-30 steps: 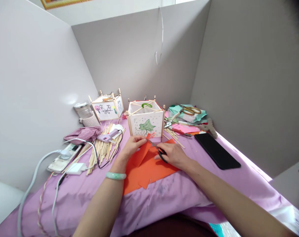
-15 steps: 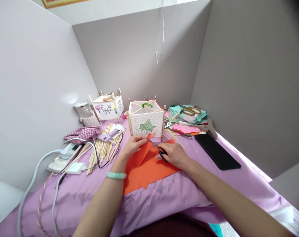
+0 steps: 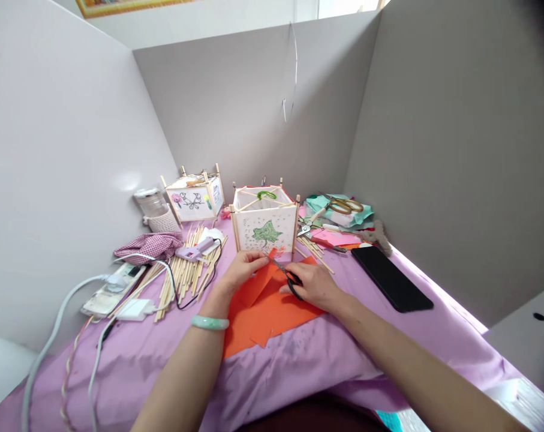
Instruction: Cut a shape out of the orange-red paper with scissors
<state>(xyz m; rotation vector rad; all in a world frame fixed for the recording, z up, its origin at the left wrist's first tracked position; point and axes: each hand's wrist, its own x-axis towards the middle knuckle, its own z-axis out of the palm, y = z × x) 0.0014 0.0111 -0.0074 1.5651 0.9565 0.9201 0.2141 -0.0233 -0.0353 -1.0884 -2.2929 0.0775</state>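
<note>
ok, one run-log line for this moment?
left hand: pinching orange paper | right hand: holding black-handled scissors, blades at paper | beyond hands: box with green leaf drawing

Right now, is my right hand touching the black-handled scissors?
Touching. The head view shows it: your right hand grips the black-handled scissors, its fingers at the dark handles, with the blades reaching out beyond them.
</note>
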